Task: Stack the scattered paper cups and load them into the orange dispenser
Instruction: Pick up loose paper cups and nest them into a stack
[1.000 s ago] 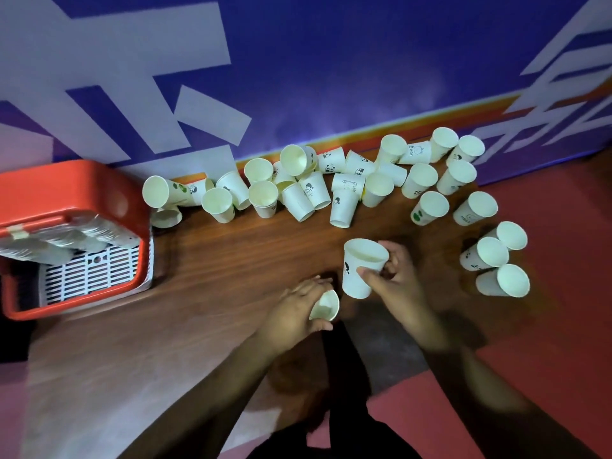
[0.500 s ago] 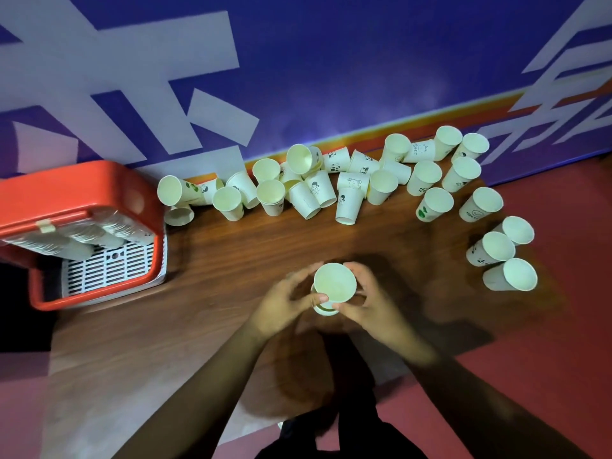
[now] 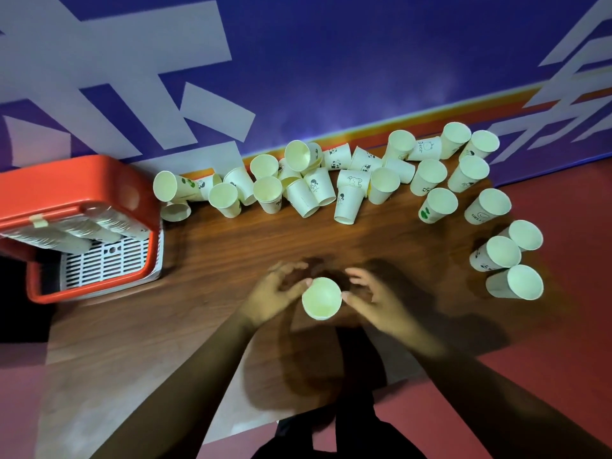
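Arms: your left forearm [image 3: 185, 385] and right forearm [image 3: 463, 376] are bare along all that shows.
Hands: your left hand [image 3: 268, 293] and right hand [image 3: 377, 303] are bare.
Clothing: a black garment [image 3: 351, 435] below the table's [image 3: 231, 260] near edge.

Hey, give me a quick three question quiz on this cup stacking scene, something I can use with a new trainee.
1. True or false: the orange dispenser sits left of the scattered cups.
2. The cup between the left hand and right hand is: A) mouth up, B) upside down, C) on its side.
3. Fill in: the three cups apart from the main cluster sit near the table's ___ end.
Key: 1 true; 2 A; 3 right.
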{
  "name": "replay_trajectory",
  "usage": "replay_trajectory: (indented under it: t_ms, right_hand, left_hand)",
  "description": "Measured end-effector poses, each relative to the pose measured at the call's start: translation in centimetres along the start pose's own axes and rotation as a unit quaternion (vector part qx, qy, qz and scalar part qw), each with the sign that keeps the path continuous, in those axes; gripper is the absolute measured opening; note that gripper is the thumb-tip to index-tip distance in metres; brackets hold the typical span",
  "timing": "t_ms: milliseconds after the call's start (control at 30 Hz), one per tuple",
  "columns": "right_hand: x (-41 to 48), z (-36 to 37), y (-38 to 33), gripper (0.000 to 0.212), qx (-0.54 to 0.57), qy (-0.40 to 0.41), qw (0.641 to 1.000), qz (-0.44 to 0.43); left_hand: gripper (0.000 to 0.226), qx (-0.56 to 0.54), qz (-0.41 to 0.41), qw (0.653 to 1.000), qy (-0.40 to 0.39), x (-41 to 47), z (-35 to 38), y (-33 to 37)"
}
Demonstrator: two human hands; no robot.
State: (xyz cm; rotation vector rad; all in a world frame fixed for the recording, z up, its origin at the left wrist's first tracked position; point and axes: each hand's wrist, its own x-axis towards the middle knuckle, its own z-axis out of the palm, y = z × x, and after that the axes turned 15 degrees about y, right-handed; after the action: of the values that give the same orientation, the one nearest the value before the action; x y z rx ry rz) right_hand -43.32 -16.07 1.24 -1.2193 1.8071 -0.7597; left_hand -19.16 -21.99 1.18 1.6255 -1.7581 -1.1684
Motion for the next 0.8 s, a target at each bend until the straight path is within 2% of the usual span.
replay_trajectory:
  t_ms: [67,233,400,500,600,700,800]
  right_hand:
    - [2.1,-1.5,-0.2,0.040,0.008,0.047,0.999,0.022]
    - [9.0,-3.9,-1.1,0.038,-0.026,0.103,0.992,0.065]
    - [15.8,-3.2,-0.5,0.035,0.018,0.115,0.989,0.096]
    - [19.0,-1.7,0.9,0.044,0.075,0.092,0.980,0.158]
    - [20.4,-0.4,1.8,0.023,0.173,0.066,0.961,0.205]
    - [20.1,0.0,1.8,0.025,0.218,0.062,0.954,0.198]
    - [18.7,-0.9,1.5,0.023,0.218,0.060,0.961,0.161]
  left_hand:
    - [0.032,-0.002,-0.013,1.000,0.027,1.9,0.2,1.2]
    - [0.015,0.005,-0.050,0.998,0.045,7.9,2.7,4.3]
    - [0.035,0.040,-0.056,0.997,0.039,13.9,6.1,6.5]
    - [0.052,0.046,-0.081,0.995,0.039,16.5,8.0,7.1]
    - [0.056,0.048,-0.119,0.991,0.033,18.1,9.5,7.4]
    - [0.049,0.032,-0.136,0.989,0.057,18.5,10.2,7.6]
    - [0.054,-0.024,-0.167,0.981,0.101,18.4,10.2,7.2]
